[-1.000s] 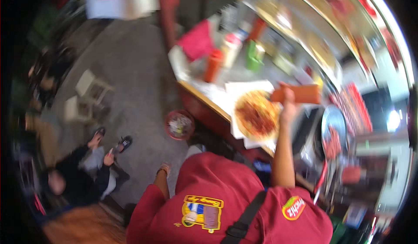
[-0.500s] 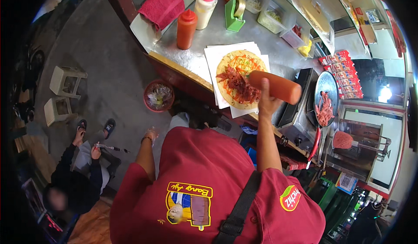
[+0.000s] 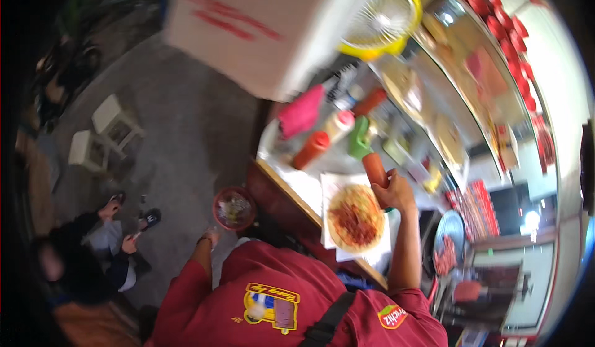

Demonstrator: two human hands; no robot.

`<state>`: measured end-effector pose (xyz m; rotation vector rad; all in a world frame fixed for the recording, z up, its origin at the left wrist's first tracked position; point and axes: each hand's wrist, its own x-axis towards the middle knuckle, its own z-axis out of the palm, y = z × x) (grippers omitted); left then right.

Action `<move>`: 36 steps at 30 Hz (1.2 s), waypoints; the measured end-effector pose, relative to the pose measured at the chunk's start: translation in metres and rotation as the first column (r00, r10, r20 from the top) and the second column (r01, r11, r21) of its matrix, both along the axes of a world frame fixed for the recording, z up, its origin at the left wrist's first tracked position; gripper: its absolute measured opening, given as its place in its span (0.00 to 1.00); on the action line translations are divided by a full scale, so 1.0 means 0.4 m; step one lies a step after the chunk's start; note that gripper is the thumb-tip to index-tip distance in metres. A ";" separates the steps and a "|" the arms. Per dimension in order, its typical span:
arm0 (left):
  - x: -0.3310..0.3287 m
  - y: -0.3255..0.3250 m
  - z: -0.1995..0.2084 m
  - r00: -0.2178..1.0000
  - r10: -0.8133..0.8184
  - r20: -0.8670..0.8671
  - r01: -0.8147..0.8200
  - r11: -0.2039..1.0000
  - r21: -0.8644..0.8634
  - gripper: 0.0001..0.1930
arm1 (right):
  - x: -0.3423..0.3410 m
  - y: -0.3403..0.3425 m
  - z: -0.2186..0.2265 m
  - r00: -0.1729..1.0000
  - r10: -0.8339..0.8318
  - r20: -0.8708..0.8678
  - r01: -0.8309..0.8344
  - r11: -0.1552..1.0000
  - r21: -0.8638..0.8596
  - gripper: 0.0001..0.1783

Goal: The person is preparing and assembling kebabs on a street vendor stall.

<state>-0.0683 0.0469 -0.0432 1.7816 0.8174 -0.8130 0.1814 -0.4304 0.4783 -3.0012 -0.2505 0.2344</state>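
Observation:
My right hand (image 3: 396, 193) is wrapped around an orange-red sauce bottle (image 3: 374, 168). The bottle slants by the upper right edge of a round flatbread (image 3: 339, 199), its broad end pointing away from me. Dark red shredded meat (image 3: 358, 222) lies heaped over the middle of the bread, with orange sauce around it. Beneath the bread are sheets of white paper (image 3: 328, 183) on the metal counter. My left hand (image 3: 212, 235) hangs low at my left side near a red bin (image 3: 234, 224); blur hides how its fingers are set.
Two squeeze bottles, one red (image 3: 311, 150) and one white (image 3: 339, 127), stand behind the bread beside a green tape dispenser (image 3: 359, 137). A pan (image 3: 451, 228) holding pink meat sits at right. A large white box-like panel (image 3: 248, 31) looms at top. One person (image 3: 87, 254) sits at lower left.
My right hand has swung the sauce bottle from across the bread to its upper right edge, turning the broad end away from me. The whole view has shifted; my left hand stays low.

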 end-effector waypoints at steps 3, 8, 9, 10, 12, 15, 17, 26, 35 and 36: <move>-0.090 0.032 -0.025 0.960 0.204 0.191 -0.165 0.966 -0.201 0.23 | 0.211 0.071 -0.042 0.973 0.229 0.040 -0.208 0.935 -0.287 0.40; 0.066 -0.016 0.326 0.944 -0.138 0.301 0.010 0.921 0.391 0.22 | 0.324 0.067 0.010 0.928 0.362 0.087 -0.278 0.828 -0.487 0.41; 0.020 -0.011 0.289 0.953 -0.067 0.296 -0.054 0.923 0.381 0.22 | 0.351 0.077 0.011 0.939 0.328 0.102 -0.270 0.890 -0.369 0.41; -0.018 -0.020 0.215 0.932 0.149 0.329 -0.259 0.912 0.319 0.20 | 0.394 0.055 0.005 0.937 0.336 0.091 -0.261 0.851 -0.455 0.40; -0.352 -0.045 -0.107 0.941 -0.314 0.123 0.165 0.747 0.644 0.17 | 0.486 0.202 -0.009 0.871 0.486 -0.077 -0.463 0.757 -0.460 0.38; -0.494 -0.083 -0.167 0.974 0.171 -0.145 -0.100 0.910 0.402 0.18 | 0.539 0.141 -0.029 0.874 0.477 -0.091 -0.483 0.833 -0.270 0.38; -0.560 -0.115 -0.165 0.835 0.490 -0.251 -0.395 0.850 0.348 0.19 | 0.601 0.095 -0.022 0.836 0.534 -0.126 -0.531 0.846 0.059 0.37; -0.512 -0.070 -0.111 0.960 0.256 -0.110 -0.219 0.936 0.275 0.24 | 0.447 0.291 0.022 0.741 0.671 -0.003 -0.671 0.741 -0.022 0.35; -0.332 -0.020 0.243 0.951 0.144 0.273 -0.243 0.895 0.375 0.22 | 0.135 -0.370 0.079 0.858 -0.135 0.496 -0.275 0.695 0.664 0.37; -0.478 -0.031 0.029 0.993 0.022 0.113 -0.068 0.907 0.416 0.23 | 0.104 -0.303 0.044 0.914 -0.187 0.361 -0.215 0.533 0.819 0.37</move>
